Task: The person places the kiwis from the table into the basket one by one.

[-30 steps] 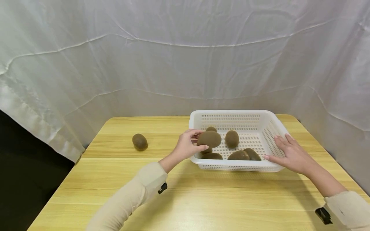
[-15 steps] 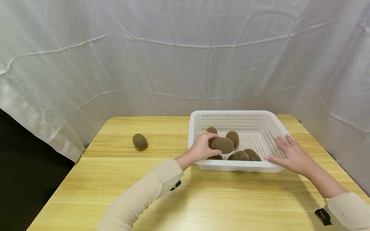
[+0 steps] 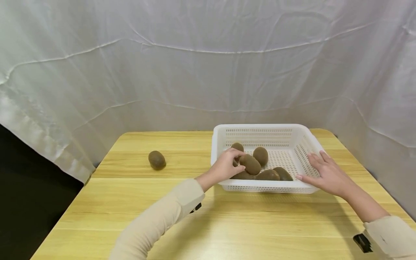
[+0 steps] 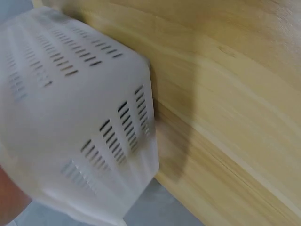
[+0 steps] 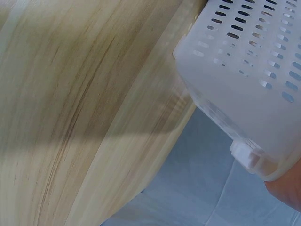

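My left hand [image 3: 225, 167] reaches over the left wall of a white perforated plastic basket [image 3: 260, 126]. Its curved fingers and thumb are at the left end of a brown kiwi [image 3: 251, 165], which slants low among the others. Around it in the basket lie several more, among them an upright kiwi [image 3: 260, 156] and a kiwi by the front wall [image 3: 268, 175]. My right hand [image 3: 328, 176] rests with extended fingers on the basket's right rim, thumb near the front corner. In the wrist views the basket's outer walls hide most of both hands.
A single kiwi [image 3: 157, 160] lies on the wooden table [image 3: 260, 224], left of the basket. Grey-white curtains [image 3: 208, 79] hang behind and beside the table. The basket stands close to the table's back edge.
My left hand has moved right and down into the basket with the kiwi. In the last half second the kiwi has tilted, its right end lower. My right hand stays at the rim.
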`<state>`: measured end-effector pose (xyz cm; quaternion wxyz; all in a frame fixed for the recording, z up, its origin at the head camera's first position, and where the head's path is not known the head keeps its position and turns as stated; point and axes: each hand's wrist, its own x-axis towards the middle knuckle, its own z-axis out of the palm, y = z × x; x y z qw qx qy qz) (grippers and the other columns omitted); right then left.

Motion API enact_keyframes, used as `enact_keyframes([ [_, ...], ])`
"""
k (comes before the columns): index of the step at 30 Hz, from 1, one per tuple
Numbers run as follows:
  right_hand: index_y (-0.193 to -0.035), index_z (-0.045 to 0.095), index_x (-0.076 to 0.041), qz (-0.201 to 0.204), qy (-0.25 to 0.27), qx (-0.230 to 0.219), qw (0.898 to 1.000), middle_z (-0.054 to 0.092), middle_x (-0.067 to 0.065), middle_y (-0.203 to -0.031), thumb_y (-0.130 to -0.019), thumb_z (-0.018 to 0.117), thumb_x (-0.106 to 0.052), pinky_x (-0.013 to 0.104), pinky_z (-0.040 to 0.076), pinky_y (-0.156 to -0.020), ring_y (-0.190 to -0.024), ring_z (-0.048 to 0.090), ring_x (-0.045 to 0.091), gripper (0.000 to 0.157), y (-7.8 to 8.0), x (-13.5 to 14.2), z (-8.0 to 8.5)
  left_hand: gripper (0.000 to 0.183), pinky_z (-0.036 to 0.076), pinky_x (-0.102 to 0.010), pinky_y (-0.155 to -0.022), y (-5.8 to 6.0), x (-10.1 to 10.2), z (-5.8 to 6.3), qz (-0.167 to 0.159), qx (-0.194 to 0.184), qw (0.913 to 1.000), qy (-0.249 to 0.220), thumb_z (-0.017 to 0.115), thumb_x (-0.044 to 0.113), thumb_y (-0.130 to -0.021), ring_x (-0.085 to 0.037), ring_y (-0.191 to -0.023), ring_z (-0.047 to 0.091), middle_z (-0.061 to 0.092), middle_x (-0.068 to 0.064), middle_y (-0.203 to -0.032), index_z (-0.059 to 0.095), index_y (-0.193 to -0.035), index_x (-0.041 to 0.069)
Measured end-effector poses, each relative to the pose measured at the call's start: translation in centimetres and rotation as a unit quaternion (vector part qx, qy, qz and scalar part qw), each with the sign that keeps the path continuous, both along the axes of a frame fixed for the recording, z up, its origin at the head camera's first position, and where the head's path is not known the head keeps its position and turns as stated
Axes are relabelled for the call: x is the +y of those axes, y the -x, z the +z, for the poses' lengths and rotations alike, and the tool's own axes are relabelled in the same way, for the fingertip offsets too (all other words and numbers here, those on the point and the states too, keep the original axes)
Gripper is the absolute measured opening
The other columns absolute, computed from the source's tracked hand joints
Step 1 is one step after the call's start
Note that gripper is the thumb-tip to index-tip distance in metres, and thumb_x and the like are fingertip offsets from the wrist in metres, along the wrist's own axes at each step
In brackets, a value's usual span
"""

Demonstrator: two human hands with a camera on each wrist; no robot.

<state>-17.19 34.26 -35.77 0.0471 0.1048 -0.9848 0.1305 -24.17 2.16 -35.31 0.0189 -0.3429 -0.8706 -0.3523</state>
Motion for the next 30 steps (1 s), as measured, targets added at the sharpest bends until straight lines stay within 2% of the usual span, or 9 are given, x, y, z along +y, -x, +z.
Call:
enact_keyframes([
  [6, -0.138, 0.028, 0.014, -0.001, 0.0, -0.002, 1.0, 0.027, 0.036, -0.142, -0.082, 0.06, -0.051, 0.072, 0.016, -0.101, -0.135, 0.007, 0.055, 0.092, 0.1, 0.0, 0.0, 0.036, 0.054, -0.038, -0.086, 0.1, -1.7, -0.1, 0.024, 0.022, 0.9967, -0.074, 0.069, 0.007, -0.081, -0.028, -0.102, 0.06, 0.061, -0.016, -0.118, 0.062, -0.115, -0.003],
  [11, -0.139, 0.028, 0.014, -0.002, 0.002, -0.005, 1.0, 0.026, 0.036, -0.142, -0.083, 0.06, -0.051, 0.072, 0.015, -0.101, -0.134, 0.006, 0.056, 0.092, 0.0, -0.1, 0.1, 0.034, 0.052, -0.037, -0.09, 0.1, -3.3, -0.6, 0.049, 0.063, 0.9906, -0.111, 0.069, 0.009, -0.081, -0.026, -0.112, 0.058, 0.062, -0.015, -0.118, 0.063, -0.113, -0.001],
  [20, -0.138, 0.028, 0.014, -0.003, 0.002, -0.002, 1.0, 0.027, 0.037, -0.141, -0.082, 0.06, -0.051, 0.072, 0.016, -0.101, -0.134, 0.006, 0.056, 0.092, 0.0, 0.0, 0.0, 0.037, 0.047, -0.04, -0.099, -0.1, -5.7, -1.5, 0.095, 0.108, 0.9768, -0.159, 0.072, 0.01, -0.079, -0.03, -0.114, 0.057, 0.062, -0.018, -0.117, 0.063, -0.112, -0.004],
  [30, -0.139, 0.028, 0.013, -0.002, 0.001, -0.003, 1.0, 0.026, 0.035, -0.143, -0.082, 0.06, -0.051, 0.073, 0.017, -0.1, -0.135, 0.006, 0.055, 0.092, 0.0, 0.0, 0.0, 0.04, 0.046, -0.042, -0.099, -0.4, -7.9, -2.8, 0.153, 0.096, 0.9673, -0.178, 0.071, 0.011, -0.08, -0.032, -0.115, 0.056, 0.059, -0.018, -0.123, 0.061, -0.116, -0.003],
])
